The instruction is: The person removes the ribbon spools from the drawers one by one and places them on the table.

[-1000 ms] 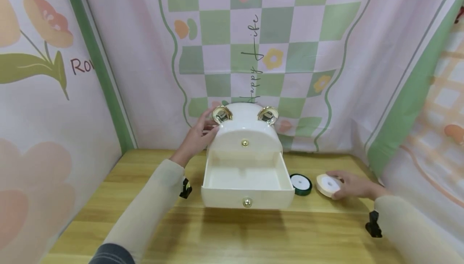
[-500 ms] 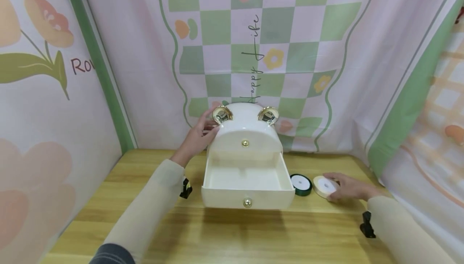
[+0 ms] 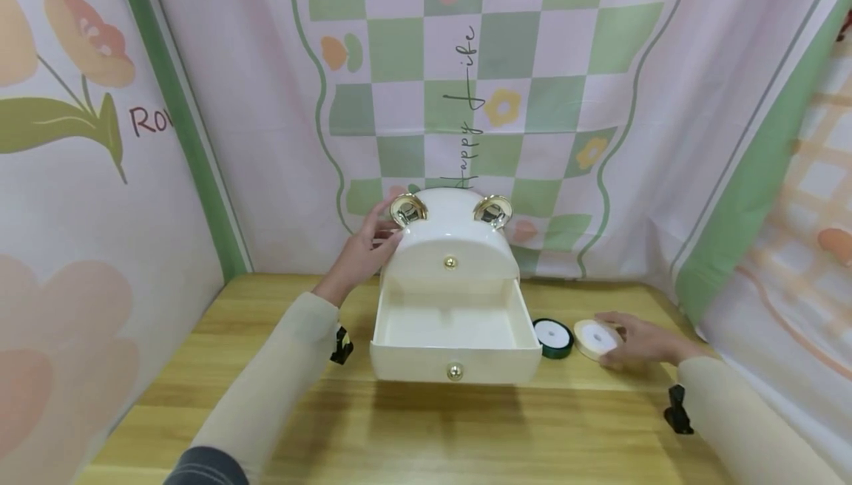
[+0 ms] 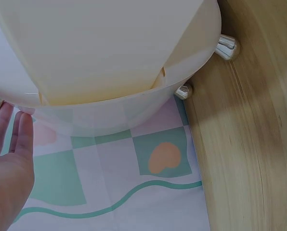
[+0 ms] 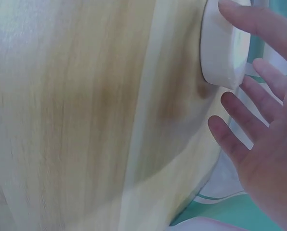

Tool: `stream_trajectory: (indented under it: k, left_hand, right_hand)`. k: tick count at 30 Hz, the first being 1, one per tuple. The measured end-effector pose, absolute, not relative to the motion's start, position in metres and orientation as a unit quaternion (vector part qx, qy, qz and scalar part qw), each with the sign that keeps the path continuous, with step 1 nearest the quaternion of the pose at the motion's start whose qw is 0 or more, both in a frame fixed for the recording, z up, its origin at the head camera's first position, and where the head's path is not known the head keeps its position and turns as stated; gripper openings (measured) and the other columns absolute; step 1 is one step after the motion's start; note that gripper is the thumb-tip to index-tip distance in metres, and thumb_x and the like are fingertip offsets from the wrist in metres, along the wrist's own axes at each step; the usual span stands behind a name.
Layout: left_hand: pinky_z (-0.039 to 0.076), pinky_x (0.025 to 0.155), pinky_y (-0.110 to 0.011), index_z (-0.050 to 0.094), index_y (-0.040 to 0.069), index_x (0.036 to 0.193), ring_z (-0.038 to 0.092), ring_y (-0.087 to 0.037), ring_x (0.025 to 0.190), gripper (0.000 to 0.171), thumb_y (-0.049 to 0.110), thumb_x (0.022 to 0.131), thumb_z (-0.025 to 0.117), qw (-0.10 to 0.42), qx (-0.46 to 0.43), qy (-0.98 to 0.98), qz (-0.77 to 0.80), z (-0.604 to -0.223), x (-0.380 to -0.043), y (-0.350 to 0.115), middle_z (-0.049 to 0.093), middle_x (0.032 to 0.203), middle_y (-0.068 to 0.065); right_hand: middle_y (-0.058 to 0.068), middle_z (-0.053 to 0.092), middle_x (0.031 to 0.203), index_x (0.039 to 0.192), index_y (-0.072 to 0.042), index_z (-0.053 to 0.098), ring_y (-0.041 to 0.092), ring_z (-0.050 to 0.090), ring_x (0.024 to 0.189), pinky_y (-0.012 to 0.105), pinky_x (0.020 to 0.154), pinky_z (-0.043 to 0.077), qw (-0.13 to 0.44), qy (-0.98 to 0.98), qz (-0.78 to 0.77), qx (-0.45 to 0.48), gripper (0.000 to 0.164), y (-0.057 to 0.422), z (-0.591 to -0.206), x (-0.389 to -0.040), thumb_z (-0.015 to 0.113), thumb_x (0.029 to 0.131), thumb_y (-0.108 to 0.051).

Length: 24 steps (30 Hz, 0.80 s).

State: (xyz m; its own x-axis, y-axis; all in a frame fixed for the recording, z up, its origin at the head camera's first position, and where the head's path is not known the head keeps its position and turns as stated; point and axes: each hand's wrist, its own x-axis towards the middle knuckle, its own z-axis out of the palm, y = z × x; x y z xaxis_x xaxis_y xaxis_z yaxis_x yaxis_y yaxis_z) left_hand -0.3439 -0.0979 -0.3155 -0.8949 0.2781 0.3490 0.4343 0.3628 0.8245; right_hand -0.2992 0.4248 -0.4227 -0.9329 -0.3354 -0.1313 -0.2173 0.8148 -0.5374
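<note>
A white storage box [image 3: 446, 222] with two gold ears stands on the table, its lower drawer [image 3: 413, 364] pulled out with a bare floor. My left hand [image 3: 362, 252] touches the box's upper left side by one ear, fingers fairly straight. Right of the drawer, a dark green ribbon roll [image 3: 565, 350] with a white face lies flat. Beside it lies a cream ribbon roll [image 3: 597, 339]. Around that roll's right side is my right hand [image 3: 642, 341]. In the right wrist view the thumb lies against the cream roll [image 5: 218, 48] and the other fingers are spread loosely.
The wooden table [image 3: 313, 433] extends in front of the box. A patterned cloth [image 3: 452, 49] hangs close behind it. More cloth hangs at both sides. Small gold feet [image 4: 228, 46] show under the box in the left wrist view.
The cream ribbon roll has shifted slightly left, closer to the green one, with my right hand moving along. My left hand and the box have stayed put.
</note>
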Motion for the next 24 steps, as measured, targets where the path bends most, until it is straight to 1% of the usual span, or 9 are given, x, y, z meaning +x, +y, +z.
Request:
stream_trajectory:
  k: [5, 8, 12, 17, 19, 21, 24]
  left_hand:
    - [0.053, 0.094, -0.044, 0.022, 0.052, 0.154, 0.058, -0.025, 0.119, 0.064, 0.033, 0.103, 0.057, 0.075, -0.216, -0.821, -0.523, -0.315, -0.344, -0.098, 0.056, 0.138, -0.008]
    - [0.053, 0.094, -0.045, 0.022, 0.051, 0.154, 0.058, -0.026, 0.119, 0.065, 0.032, 0.103, 0.057, 0.075, -0.218, -0.821, -0.523, -0.314, -0.343, -0.098, 0.056, 0.138, -0.009]
    - [0.052, 0.096, -0.045, 0.022, 0.052, 0.154, 0.058, -0.026, 0.119, 0.065, 0.032, 0.103, 0.057, 0.076, -0.22, -0.821, -0.521, -0.314, -0.343, -0.098, 0.056, 0.138, -0.01]
    - [0.052, 0.097, -0.045, 0.021, 0.052, 0.154, 0.058, -0.026, 0.119, 0.066, 0.032, 0.103, 0.057, 0.079, -0.22, -0.822, -0.519, -0.314, -0.343, -0.098, 0.056, 0.138, -0.01]
    - [0.051, 0.098, -0.044, 0.021, 0.052, 0.155, 0.058, -0.027, 0.119, 0.066, 0.031, 0.104, 0.057, 0.081, -0.223, -0.823, -0.516, -0.314, -0.343, -0.098, 0.056, 0.137, -0.01]
    - [0.05, 0.099, -0.044, 0.021, 0.051, 0.155, 0.058, -0.027, 0.119, 0.066, 0.03, 0.104, 0.057, 0.083, -0.225, -0.823, -0.514, -0.314, -0.343, -0.098, 0.056, 0.137, -0.011]
    - [0.049, 0.101, -0.044, 0.02, 0.051, 0.155, 0.057, -0.027, 0.12, 0.066, 0.03, 0.104, 0.057, 0.086, -0.228, -0.823, -0.512, -0.314, -0.342, -0.098, 0.056, 0.137, -0.011]
  right_hand:
    - [0.041, 0.031, 0.147, 0.148, 0.01, 0.035, 0.066, 0.037, 0.124, 0.073, 0.093, 0.041, 0.112, 0.938, -0.287, -0.158, 0.092, 0.428, -0.419, -0.3, 0.084, 0.081, -0.029]
    - [0.039, 0.03, 0.149, 0.15, 0.007, 0.034, 0.064, 0.034, 0.127, 0.073, 0.093, 0.04, 0.111, 0.936, -0.293, -0.157, 0.091, 0.425, -0.412, -0.297, 0.082, 0.082, -0.031]
    - [0.037, 0.032, 0.149, 0.15, 0.004, 0.036, 0.062, 0.036, 0.127, 0.073, 0.091, 0.042, 0.093, 0.936, -0.291, -0.176, 0.084, 0.421, -0.401, -0.292, 0.078, 0.087, -0.03]
    - [0.036, 0.038, 0.146, 0.147, 0.005, 0.041, 0.06, 0.043, 0.123, 0.072, 0.088, 0.044, 0.064, 0.932, -0.285, -0.216, 0.073, 0.414, -0.387, -0.287, 0.075, 0.09, -0.025]
    - [0.035, 0.042, 0.144, 0.145, 0.005, 0.043, 0.058, 0.047, 0.121, 0.07, 0.088, 0.046, 0.052, 0.932, -0.281, -0.222, 0.069, 0.41, -0.381, -0.285, 0.075, 0.091, -0.024]
    - [0.033, 0.046, 0.141, 0.143, 0.006, 0.046, 0.054, 0.05, 0.119, 0.066, 0.089, 0.049, 0.039, 0.932, -0.28, -0.228, 0.065, 0.405, -0.375, -0.284, 0.074, 0.091, -0.022]
    - [0.029, 0.055, 0.134, 0.138, 0.005, 0.051, 0.046, 0.058, 0.114, 0.053, 0.087, 0.055, 0.01, 0.932, -0.272, -0.238, 0.056, 0.397, -0.366, -0.282, 0.073, 0.093, -0.021]
